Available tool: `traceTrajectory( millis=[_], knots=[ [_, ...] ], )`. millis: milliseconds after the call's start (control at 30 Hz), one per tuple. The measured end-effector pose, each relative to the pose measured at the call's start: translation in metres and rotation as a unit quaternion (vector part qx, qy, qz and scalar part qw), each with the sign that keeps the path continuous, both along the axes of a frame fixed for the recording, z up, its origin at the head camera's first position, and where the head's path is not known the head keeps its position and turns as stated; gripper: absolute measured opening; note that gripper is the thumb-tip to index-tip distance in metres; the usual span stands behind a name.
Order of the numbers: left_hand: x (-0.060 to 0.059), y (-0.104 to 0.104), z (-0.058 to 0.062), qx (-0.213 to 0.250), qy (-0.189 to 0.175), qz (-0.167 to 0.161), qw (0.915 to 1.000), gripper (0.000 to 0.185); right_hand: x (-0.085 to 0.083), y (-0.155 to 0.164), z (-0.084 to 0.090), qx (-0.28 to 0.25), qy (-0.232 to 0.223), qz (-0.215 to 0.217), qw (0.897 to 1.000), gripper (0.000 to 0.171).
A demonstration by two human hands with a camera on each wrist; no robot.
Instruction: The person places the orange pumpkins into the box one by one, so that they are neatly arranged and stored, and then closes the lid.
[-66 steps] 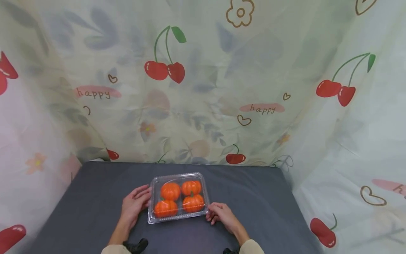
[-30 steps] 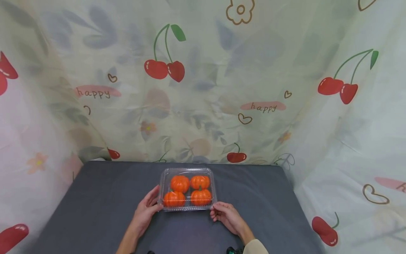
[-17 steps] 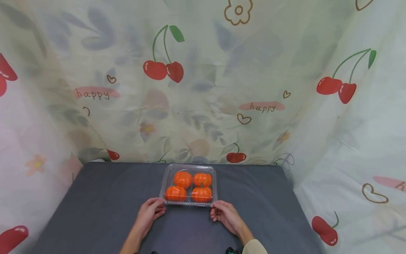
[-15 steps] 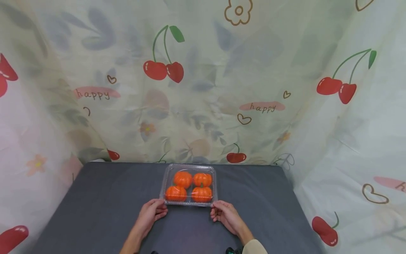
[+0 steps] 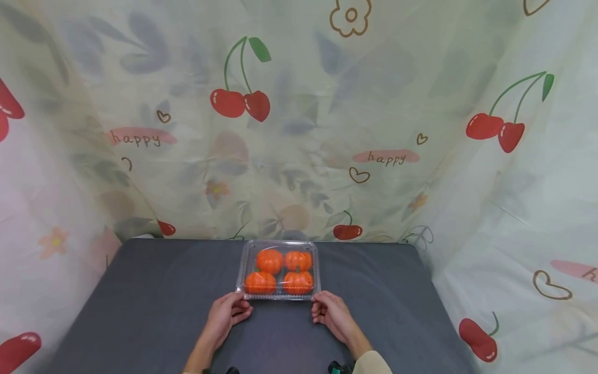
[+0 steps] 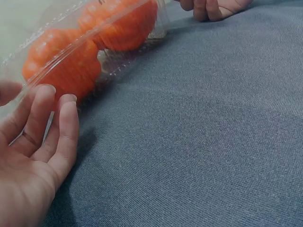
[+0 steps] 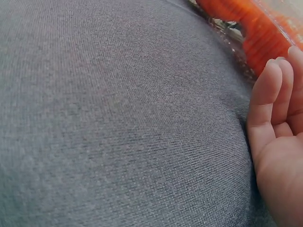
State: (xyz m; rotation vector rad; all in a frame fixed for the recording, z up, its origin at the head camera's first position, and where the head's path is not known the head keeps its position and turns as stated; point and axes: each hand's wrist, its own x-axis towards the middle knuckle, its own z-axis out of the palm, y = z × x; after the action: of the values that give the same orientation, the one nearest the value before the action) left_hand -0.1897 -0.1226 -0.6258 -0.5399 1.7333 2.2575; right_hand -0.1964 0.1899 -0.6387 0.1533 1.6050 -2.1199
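Observation:
A clear plastic clamshell box with its lid down lies on the dark cloth, squared up to the back edge of the table. Several small orange pumpkins with green stems sit inside it. At the box's front left corner, my left hand pinches the rim between thumb and fingers. My right hand pinches the front right corner, its other fingers curled below. In the left wrist view, fingertips lie against the box's front wall. The right wrist view has the right hand's fingers close by the same wall.
Grey-blue cloth covers the table, whose back edge runs right behind the box. A printed curtain with cherries and "happy" lettering hangs at the back and on both sides.
The box has slid back and to the right and turned straight with the table. My left hand has shifted from its left side to the front left corner; the right hand has followed the box.

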Motion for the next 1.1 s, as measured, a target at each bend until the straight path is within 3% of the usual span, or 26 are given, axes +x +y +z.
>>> traceTrajectory(
  millis=[533,1100],
  knots=[
    [-0.0010,-0.0034,0.0062,-0.015,0.004,-0.014,0.9998,0.031,0.0006,-0.0044,0.0015,0.030,0.033,-0.015,0.999,0.016],
    [-0.0055,0.0042,0.0044,-0.066,0.016,0.050,0.9965,0.015,0.0013,-0.0036,0.0036,0.025,0.031,-0.010,0.999,0.015]
  ],
)
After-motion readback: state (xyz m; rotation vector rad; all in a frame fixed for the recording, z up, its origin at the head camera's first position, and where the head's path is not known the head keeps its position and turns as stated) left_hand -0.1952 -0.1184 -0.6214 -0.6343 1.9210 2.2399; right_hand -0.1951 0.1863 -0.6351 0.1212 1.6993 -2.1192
